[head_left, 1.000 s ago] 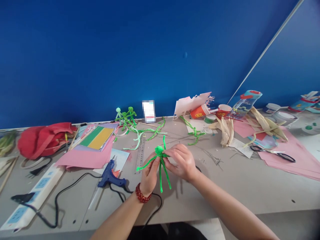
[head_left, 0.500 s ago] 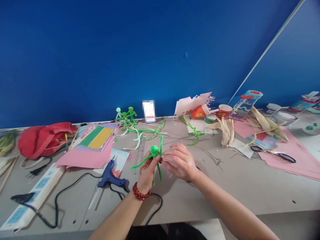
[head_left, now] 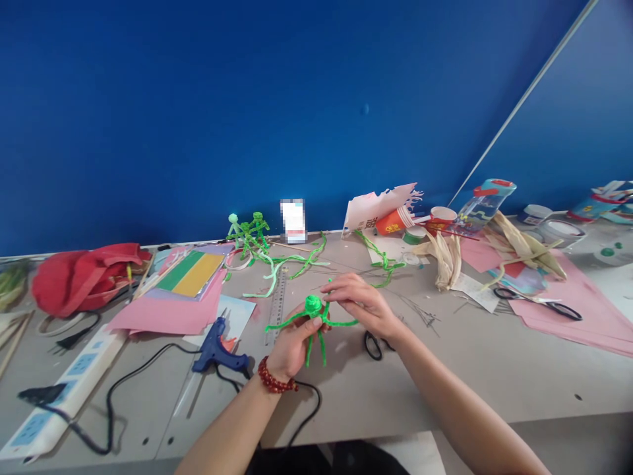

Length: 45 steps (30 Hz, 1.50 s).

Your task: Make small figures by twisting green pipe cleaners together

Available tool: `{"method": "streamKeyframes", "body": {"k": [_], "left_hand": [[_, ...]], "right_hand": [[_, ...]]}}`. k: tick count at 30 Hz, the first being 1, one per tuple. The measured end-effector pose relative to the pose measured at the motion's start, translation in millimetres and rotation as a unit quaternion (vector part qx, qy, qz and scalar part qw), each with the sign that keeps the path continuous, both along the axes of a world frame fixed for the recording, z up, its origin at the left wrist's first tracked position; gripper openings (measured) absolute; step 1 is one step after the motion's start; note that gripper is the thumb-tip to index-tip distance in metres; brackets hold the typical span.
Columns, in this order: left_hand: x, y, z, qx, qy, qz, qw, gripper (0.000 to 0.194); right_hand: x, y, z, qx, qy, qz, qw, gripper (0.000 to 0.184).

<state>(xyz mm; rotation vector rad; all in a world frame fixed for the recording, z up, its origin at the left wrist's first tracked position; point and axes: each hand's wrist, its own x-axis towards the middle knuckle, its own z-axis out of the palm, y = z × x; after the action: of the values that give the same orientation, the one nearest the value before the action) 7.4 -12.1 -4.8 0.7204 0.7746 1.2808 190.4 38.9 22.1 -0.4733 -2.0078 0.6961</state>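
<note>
A bright green pipe-cleaner figure (head_left: pixel 312 305), with a coiled round head and thin limbs, is gripped at its body by my left hand (head_left: pixel 291 346), thumb on top. One limb stretches left, another right, and two hang below. With closed fingertips, my right hand (head_left: pixel 364 305) pinches a short green strand that stands up beside the head. Its palm side is partly hidden. Under my right wrist, black scissors handles (head_left: pixel 373 346) show on the table. A metal ruler (head_left: pixel 278 300) lies behind my left hand.
A blue glue gun (head_left: pixel 217 349) with a black cord sits left, near a white power strip (head_left: pixel 74 382). Several green figures (head_left: pixel 250 231) and loose pipe cleaners (head_left: pixel 309 264) are at the back. Right are dried husks (head_left: pixel 448 260), scissors (head_left: pixel 566 310) and pink paper (head_left: pixel 554 336).
My right hand has moved up slightly, from beside the figure's body to the upright strand. A limb now sticks out to the right, and the scissors handles under my wrist have come into view.
</note>
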Motion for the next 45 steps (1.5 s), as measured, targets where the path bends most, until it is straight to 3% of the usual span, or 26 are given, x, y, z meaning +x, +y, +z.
{"method": "streamKeyframes", "body": {"k": [3,5,8,13,23,27,33,39,45], "left_hand": [[-1,1,2.6,0.026,-0.001,-0.017,1.0,0.025],[-2,2,3.2,0.037,-0.006,-0.021,0.999,0.025],[-2,3,0.9,0.033,-0.02,-0.012,0.999,0.024],[-1,5,-2.9,0.013,-0.049,0.038,0.998,0.027],[0,3,-9.8,0.04,-0.018,0.013,0.999,0.024],[0,2,-12.1,0.057,-0.007,0.036,0.998,0.02],[2,2,-9.6,0.081,0.052,0.104,0.99,0.023],[0,5,-19.1,0.124,0.112,0.127,0.978,0.019],[-2,2,-17.1,0.151,0.168,0.158,0.961,0.016]], "right_hand": [[-2,1,-8.6,-0.15,0.08,0.059,0.984,0.035],[-4,0,-11.6,-0.179,0.108,0.066,0.976,0.034],[-9,-4,-12.0,-0.112,0.092,0.02,0.989,0.019],[-24,-14,-14.1,0.013,0.096,-0.054,0.994,0.013],[-35,-24,-18.6,0.046,0.109,-0.131,0.984,0.006],[-36,-25,-16.9,0.037,0.124,-0.152,0.98,0.013],[-43,-30,-18.7,-0.02,0.111,-0.182,0.977,0.018],[-48,-36,-22.7,-0.13,0.091,-0.191,0.969,0.018],[-48,-37,-19.5,-0.199,0.096,-0.145,0.964,0.018]]}}
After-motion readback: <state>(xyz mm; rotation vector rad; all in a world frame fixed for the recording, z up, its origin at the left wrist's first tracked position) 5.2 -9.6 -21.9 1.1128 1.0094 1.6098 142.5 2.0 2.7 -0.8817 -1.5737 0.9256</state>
